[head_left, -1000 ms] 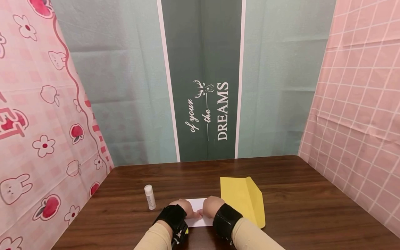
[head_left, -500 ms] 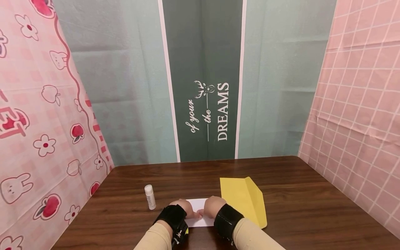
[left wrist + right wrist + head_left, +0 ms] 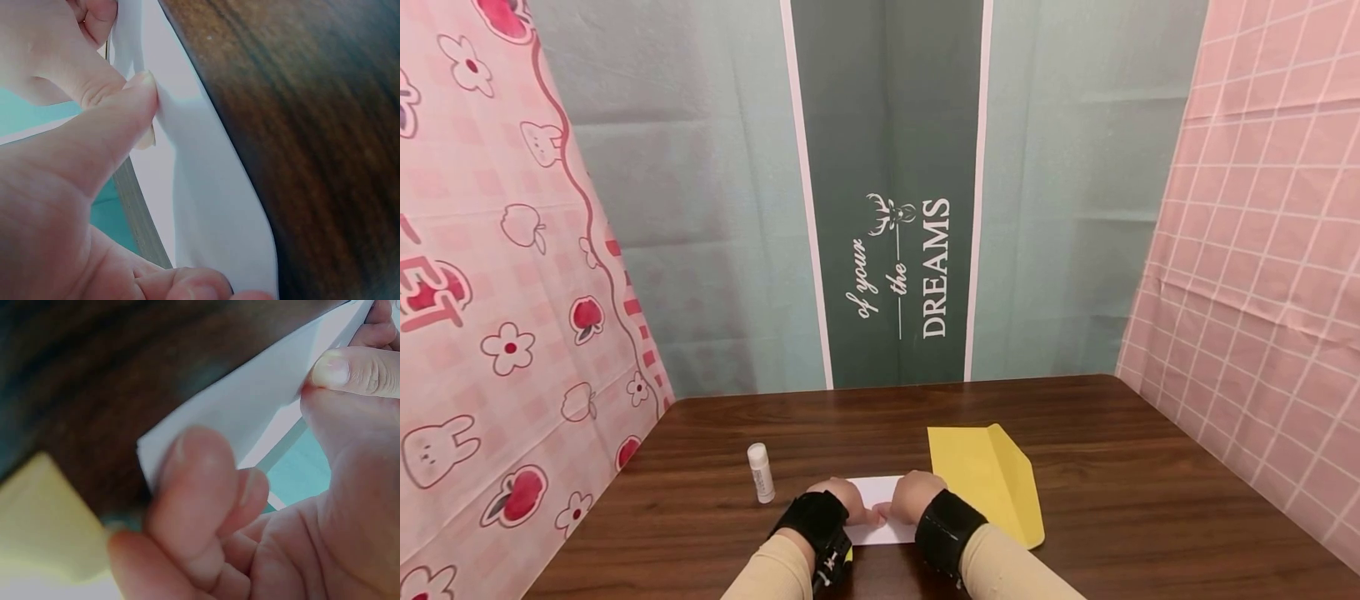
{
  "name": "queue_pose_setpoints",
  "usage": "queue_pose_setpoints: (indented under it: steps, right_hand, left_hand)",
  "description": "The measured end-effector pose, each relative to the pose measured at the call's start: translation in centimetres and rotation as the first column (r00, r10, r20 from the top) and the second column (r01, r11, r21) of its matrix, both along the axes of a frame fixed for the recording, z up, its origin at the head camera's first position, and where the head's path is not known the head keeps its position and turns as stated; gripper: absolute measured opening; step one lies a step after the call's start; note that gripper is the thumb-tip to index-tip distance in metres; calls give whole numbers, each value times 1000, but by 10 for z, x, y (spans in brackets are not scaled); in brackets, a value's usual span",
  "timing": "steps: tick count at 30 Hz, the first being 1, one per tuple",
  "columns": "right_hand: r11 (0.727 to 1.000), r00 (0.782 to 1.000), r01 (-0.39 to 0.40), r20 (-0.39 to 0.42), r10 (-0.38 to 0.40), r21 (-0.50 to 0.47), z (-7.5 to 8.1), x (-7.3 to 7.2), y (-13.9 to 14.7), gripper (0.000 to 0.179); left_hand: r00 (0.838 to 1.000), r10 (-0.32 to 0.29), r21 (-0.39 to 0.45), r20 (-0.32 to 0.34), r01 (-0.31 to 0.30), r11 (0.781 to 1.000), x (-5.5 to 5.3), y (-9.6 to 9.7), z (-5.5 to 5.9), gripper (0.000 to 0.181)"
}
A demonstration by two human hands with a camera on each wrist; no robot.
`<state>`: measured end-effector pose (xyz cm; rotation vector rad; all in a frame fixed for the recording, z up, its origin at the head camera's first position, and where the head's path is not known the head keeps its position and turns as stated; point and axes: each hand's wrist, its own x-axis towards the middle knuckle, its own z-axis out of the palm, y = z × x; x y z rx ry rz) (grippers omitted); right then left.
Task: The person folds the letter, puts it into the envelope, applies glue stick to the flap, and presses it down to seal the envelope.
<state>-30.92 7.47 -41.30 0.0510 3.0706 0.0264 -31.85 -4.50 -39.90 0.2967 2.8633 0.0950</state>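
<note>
A sheet of white paper [image 3: 876, 492] lies on the table before me, its near strip bent along its length in the left wrist view. My left hand [image 3: 842, 500] holds its left part, thumb [image 3: 119, 125] pressing on the paper and fingers curled at the edge. On the right part, my right hand [image 3: 917, 497] grips the paper, fingertips [image 3: 200, 456] curled over its end. Both thumbs meet near the middle. Beyond my right hand lies a yellow envelope [image 3: 973, 475] with its flap opened out. The sheet's underside is hidden.
A white glue stick [image 3: 761, 473] stands to the left of my hands. Something small and yellow [image 3: 849, 554] shows beside my left wrist strap. The brown wooden table [image 3: 1112, 467] ends at fabric hangings behind and at both sides.
My right hand has slid slightly right along the paper, and the yellow envelope's near corner has shifted a little right. My left hand stays in place.
</note>
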Motion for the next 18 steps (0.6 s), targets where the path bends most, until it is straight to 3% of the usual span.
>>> queue_pose_setpoints:
  steps: [6,11,15,18]
  right_hand:
    - [999,999,-43,-7,43,-18,1,1,2,59]
    - [985,995,-99,3,101,-142,4,-5,14,45]
    - [962,997,-75,15,82,-261,7,-10,24,35]
    - [956,998,-33,40,47,-291,10,-14,27,34]
  left_hand:
    - [1000,-8,3,-19,8,1000,-1,-2,0,58]
    - [999,-19,-21,-40,18,1000,-13,-3,-20,61]
    - [999,-21,-44,-41,19,999,-23,-3,-33,63]
    - [999,-15,-50,-45,12,999,-22,-2,-32,62]
